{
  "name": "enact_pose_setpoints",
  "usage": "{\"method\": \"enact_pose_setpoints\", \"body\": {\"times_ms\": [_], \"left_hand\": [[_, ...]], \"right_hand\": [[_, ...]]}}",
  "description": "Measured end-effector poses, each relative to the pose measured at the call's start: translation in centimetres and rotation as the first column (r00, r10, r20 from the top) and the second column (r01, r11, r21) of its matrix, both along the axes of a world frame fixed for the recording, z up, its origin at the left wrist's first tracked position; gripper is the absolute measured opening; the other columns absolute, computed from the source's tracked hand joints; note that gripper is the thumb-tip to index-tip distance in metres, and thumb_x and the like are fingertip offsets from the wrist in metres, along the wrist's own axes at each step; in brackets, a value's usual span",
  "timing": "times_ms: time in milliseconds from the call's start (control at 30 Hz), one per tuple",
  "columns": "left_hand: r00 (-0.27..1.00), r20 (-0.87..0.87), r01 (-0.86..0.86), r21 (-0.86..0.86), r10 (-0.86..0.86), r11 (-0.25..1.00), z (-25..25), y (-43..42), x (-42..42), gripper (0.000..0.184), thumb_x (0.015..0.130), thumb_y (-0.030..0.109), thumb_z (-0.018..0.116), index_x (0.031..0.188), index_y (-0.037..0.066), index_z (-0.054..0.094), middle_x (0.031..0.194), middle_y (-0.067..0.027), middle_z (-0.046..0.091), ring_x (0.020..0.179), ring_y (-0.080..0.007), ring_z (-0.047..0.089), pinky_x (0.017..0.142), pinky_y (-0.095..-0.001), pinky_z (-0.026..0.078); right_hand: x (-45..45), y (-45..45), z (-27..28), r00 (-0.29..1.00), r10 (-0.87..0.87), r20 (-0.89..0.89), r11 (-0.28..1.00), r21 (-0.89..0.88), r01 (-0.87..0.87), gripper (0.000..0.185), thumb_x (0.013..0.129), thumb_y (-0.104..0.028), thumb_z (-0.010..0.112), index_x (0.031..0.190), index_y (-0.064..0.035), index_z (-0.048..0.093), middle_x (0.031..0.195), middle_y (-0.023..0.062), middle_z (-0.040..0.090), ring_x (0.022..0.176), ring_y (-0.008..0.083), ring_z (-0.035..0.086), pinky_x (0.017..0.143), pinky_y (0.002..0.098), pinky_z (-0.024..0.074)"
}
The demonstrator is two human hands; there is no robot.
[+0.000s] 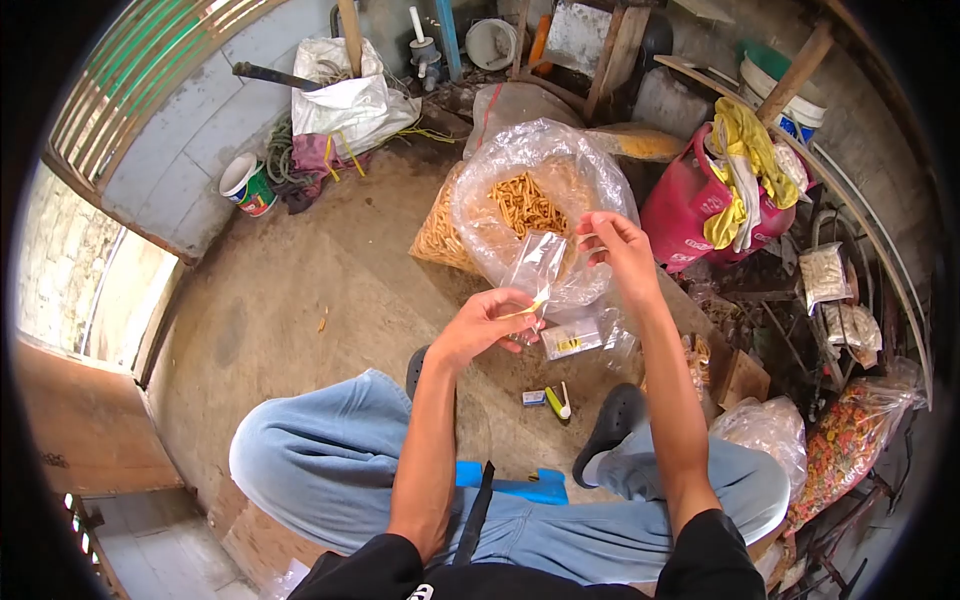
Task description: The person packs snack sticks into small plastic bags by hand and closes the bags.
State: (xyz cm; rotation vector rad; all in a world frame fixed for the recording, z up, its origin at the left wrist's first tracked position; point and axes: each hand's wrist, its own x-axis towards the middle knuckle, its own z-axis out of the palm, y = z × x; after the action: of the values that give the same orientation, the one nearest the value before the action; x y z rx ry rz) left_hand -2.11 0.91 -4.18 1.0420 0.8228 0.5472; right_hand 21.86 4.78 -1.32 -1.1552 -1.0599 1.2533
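My left hand is closed around the lower end of a small clear plastic bag, where a yellow strip shows by the fingers. The bag stands up from my hand, in front of a large open clear sack. Brown stick-shaped snacks lie inside the sack. Over the sack's right side, my right hand has its fingers curled together in a pinch; what they hold, if anything, is too small to make out. Just below the hands, a clear packet with a yellow-marked label lies near the sack.
On the floor between my feet are a green and white stapler and a small blue box. A pink drum with yellow cloth stands right of the sack. A white bucket stands at left; a colourful snack bag lies at right.
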Motion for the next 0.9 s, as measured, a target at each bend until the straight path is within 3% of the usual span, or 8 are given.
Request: {"method": "enact_pose_setpoints", "body": {"times_ms": [133, 200, 333, 400, 500, 633, 700, 900], "left_hand": [[0.997, 0.023, -0.072, 0.005, 0.072, 0.997, -0.3, 0.7, -0.5, 0.030, 0.086, 0.016, 0.067, 0.112, 0.007, 0.056, 0.105, -0.0085, 0.066, 0.092, -0.0181, 0.065, 0.072, -0.0293, 0.053], [0.994, 0.030, -0.103, -0.009, 0.103, 0.995, -0.7, 1.1, -0.6, 0.030, 0.085, 0.013, 0.067, 0.113, 0.007, 0.056, 0.105, -0.0094, 0.066, 0.092, -0.0190, 0.065, 0.074, -0.0300, 0.053], [0.979, 0.061, -0.191, -0.033, 0.192, 0.981, -1.2, 1.6, -1.2, 0.032, 0.084, 0.007, 0.067, 0.114, 0.006, 0.056, 0.106, -0.0111, 0.066, 0.094, -0.0205, 0.065, 0.079, -0.0316, 0.054], [0.976, 0.065, -0.205, -0.042, 0.207, 0.978, -1.6, 1.9, -1.6, 0.033, 0.084, 0.007, 0.067, 0.115, 0.007, 0.055, 0.106, -0.0114, 0.065, 0.094, -0.0206, 0.065, 0.080, -0.0317, 0.054], [0.972, 0.068, -0.220, -0.050, 0.223, 0.974, -1.6, 2.2, -1.9, 0.034, 0.084, 0.006, 0.068, 0.116, 0.007, 0.055, 0.106, -0.0116, 0.065, 0.094, -0.0205, 0.065, 0.080, -0.0318, 0.054], [0.973, 0.043, -0.224, -0.068, 0.227, 0.972, -2.0, 2.5, -1.8, 0.037, 0.083, 0.007, 0.069, 0.116, 0.007, 0.054, 0.106, -0.0115, 0.065, 0.093, -0.0202, 0.065, 0.079, -0.0314, 0.054], [0.977, 0.047, -0.206, -0.072, 0.210, 0.976, -2.6, 2.6, -1.7, 0.037, 0.083, 0.008, 0.069, 0.117, 0.006, 0.054, 0.106, -0.0115, 0.065, 0.093, -0.0199, 0.065, 0.080, -0.0314, 0.054], [0.986, 0.000, -0.165, -0.116, 0.166, 0.980, -2.5, 2.4, -1.2, 0.038, 0.086, 0.016, 0.067, 0.120, 0.006, 0.053, 0.106, -0.0115, 0.065, 0.093, -0.0193, 0.065, 0.082, -0.0323, 0.053]], "right_hand": [[1.9, 4.2, -7.7, 0.978, -0.046, 0.205, 0.983, -0.167, 0.082, 0.027, 0.090, -0.025, 0.059, 0.102, -0.0025, 0.065, 0.093, 0.0033, 0.067, 0.076, 0.0127, 0.061, 0.066, 0.0272, 0.0482], [2.3, 6.3, -13.0, 0.768, 0.005, 0.641, 0.994, -0.084, 0.064, 0.026, 0.086, -0.019, 0.059, 0.106, -0.0029, 0.063, 0.095, 0.0103, 0.068, 0.083, 0.0218, 0.065, 0.071, 0.0329, 0.0505], [0.2, 7.8, -17.8, 0.647, 0.043, 0.761, 0.999, -0.030, -0.030, 0.028, 0.082, -0.011, 0.054, 0.109, -0.0034, 0.062, 0.096, 0.0167, 0.067, 0.092, 0.0288, 0.065, 0.079, 0.0378, 0.0507], [-0.8, 8.2, -18.9, 0.352, 0.182, 0.918, 0.980, -0.142, -0.136, 0.033, 0.082, -0.007, 0.051, 0.112, -0.0055, 0.061, 0.102, 0.0164, 0.065, 0.098, 0.0320, 0.063, 0.081, 0.0406, 0.0508], [-2.0, 8.1, -20.1, 0.143, 0.105, 0.984, 0.970, -0.069, -0.235, 0.034, 0.080, -0.003, 0.051, 0.113, -0.0082, 0.058, 0.106, 0.0192, 0.063, 0.097, 0.0365, 0.061, 0.083, 0.0452, 0.0489], [-2.5, 8.5, -20.1, 0.099, 0.133, 0.986, 0.970, -0.109, -0.219, 0.036, 0.080, -0.003, 0.049, 0.114, -0.0110, 0.056, 0.109, 0.0189, 0.061, 0.095, 0.0363, 0.062, 0.079, 0.0457, 0.0501], [-2.7, 9.0, -19.5, -0.028, 0.293, 0.956, 0.925, -0.291, -0.242, 0.033, 0.078, -0.005, 0.053, 0.110, -0.0086, 0.059, 0.110, 0.0162, 0.059, 0.101, 0.0357, 0.060, 0.078, 0.0442, 0.0520], [-2.5, 9.2, -18.5, -0.018, 0.322, 0.946, 0.900, -0.312, -0.303, 0.018, 0.077, -0.009, 0.057, 0.094, -0.0048, 0.064, 0.100, 0.0166, 0.064, 0.096, 0.0323, 0.063, 0.076, 0.0435, 0.0522]]}}
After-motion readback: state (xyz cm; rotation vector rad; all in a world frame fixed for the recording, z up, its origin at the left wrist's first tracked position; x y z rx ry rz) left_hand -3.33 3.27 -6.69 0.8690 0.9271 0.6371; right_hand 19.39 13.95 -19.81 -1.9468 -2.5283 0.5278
